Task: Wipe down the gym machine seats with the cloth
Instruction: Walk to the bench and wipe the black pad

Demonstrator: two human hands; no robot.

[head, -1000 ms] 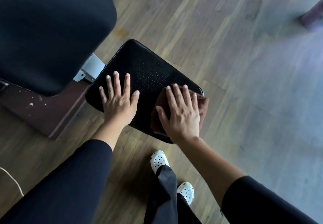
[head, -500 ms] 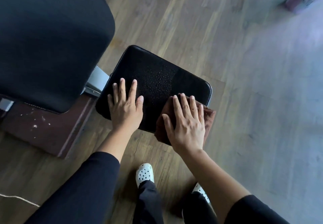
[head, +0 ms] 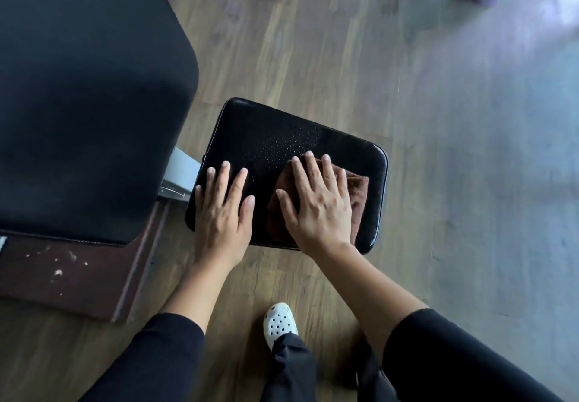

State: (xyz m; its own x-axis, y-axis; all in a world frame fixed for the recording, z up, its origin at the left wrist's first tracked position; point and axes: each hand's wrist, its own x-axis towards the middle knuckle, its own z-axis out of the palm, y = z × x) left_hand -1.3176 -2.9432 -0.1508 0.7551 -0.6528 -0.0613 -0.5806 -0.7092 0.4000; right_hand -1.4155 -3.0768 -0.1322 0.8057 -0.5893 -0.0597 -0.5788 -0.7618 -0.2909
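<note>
Half a second ago the brown cloth (head: pixel 357 193) hung over the seat pad's (head: pixel 275 122) near right corner. It now lies on the pad's right half, inside the right edge. The right hand (head: pixel 319 209) presses it flat with fingers straight and spread, hiding most of it. The left hand (head: pixel 224 212) rests flat on the pad's left part, fingers straight, gripping nothing. The pad's long axis runs left to right, dipping rightward. The large backrest pad (head: pixel 87 88) is cut off by the frame.
</note>
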